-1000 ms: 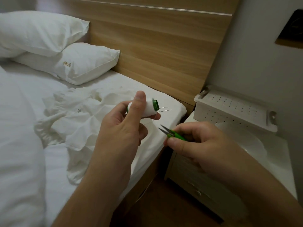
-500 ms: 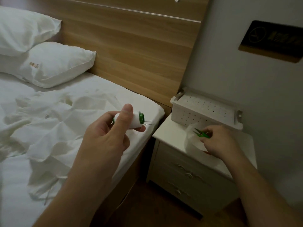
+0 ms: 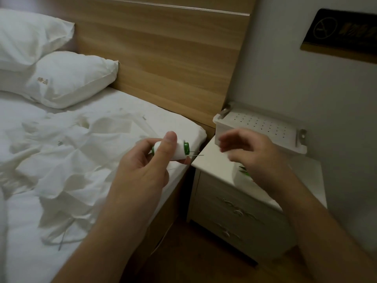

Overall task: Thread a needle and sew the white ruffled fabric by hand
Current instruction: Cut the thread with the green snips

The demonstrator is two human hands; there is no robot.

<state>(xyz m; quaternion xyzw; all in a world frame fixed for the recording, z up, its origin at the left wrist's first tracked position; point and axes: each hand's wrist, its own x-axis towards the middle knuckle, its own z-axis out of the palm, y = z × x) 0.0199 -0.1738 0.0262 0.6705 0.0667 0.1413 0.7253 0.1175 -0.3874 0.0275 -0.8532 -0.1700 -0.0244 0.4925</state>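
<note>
Right hand (image 3: 251, 152) is lifting off the green snips (image 3: 244, 170) now lying on nightstand (image 3: 210, 158), fingers loosely apart (blurred); left hand (image 3: 142, 172) is gripping thread spool (image 3: 177, 149), needles (image 3: 195, 156) protruding, ready for threading.

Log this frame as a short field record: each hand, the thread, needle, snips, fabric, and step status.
left hand: grips white thread spool with green end
needle: sticks out beside the spool
right hand: blurred, holds nothing, fingers loose above nightstand
green snips: on the nightstand, partly hidden by the right hand
white ruffled fabric: crumpled on the bed
status: sewing not begun; threading cannot be told
</note>
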